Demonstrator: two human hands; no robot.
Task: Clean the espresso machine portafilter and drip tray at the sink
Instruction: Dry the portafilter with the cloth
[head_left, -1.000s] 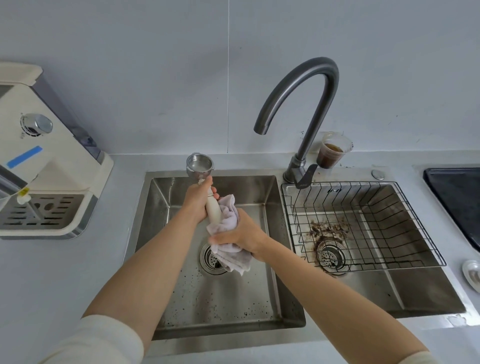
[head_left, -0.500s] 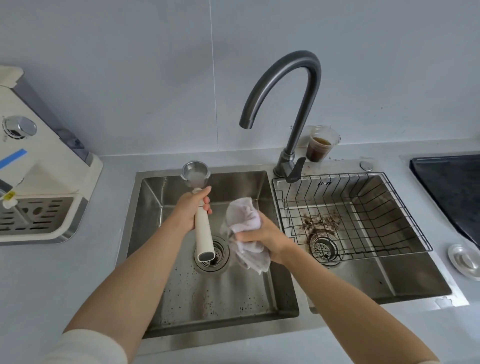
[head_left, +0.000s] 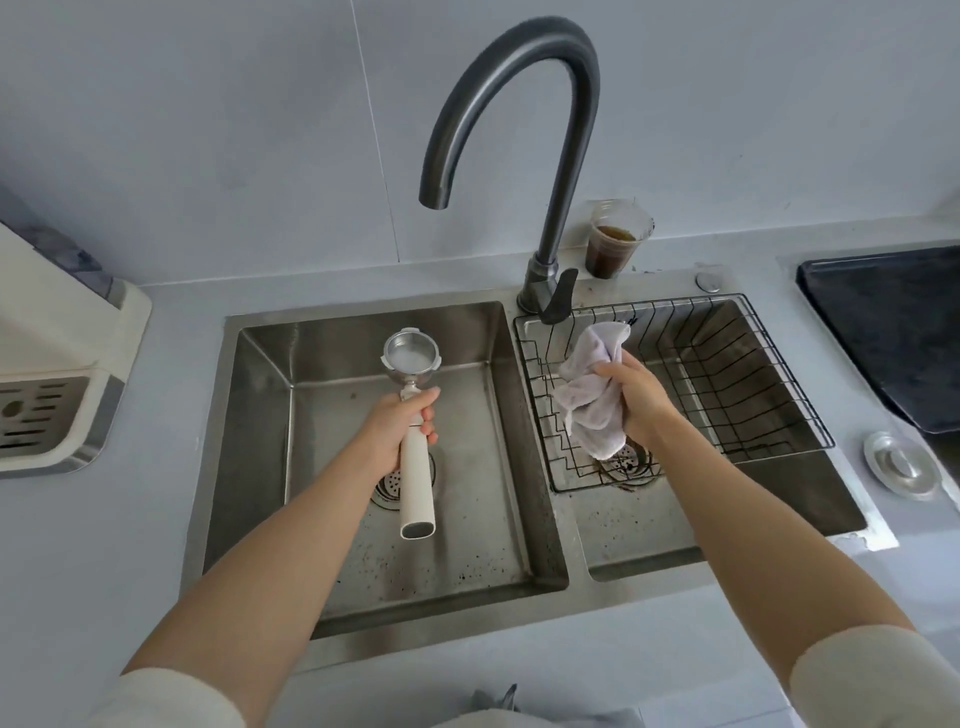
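The portafilter (head_left: 417, 488) is held over the left basin (head_left: 322, 415) of the double sink, above its drain (head_left: 387, 486). Its metal basket end points away from the person, open side up, and its white handle points back toward them. The left hand (head_left: 397, 428) grips the upper part of the handle just below the metal neck, fingers (head_left: 428, 415) curled fully round it. Dark coffee specks dot the basin floor.

The right hand (head_left: 641, 400) is over the right basin (head_left: 727, 499), its fingers closed round a crumpled pale cloth (head_left: 589, 400) that hangs down in folds. The cloth is over the left part of a black wire basket (head_left: 753, 364) that sits in this basin; whether it touches the wires I cannot tell. Brown residue surrounds the right drain (head_left: 631, 460) beneath the basket.

A dark curved faucet (head_left: 566, 156) rises behind the divider between the basins, its spout out over the left one. Just beside its base, a clear plastic cup (head_left: 615, 247) holding brown liquid stands on the sink ledge.

On the grey worktop (head_left: 104, 545) at far left is the cream espresso machine (head_left: 52, 322), with its slotted drip tray (head_left: 36, 415) in place at its foot. To the right lie a round metal stopper (head_left: 901, 465) and a black hob (head_left: 893, 332).
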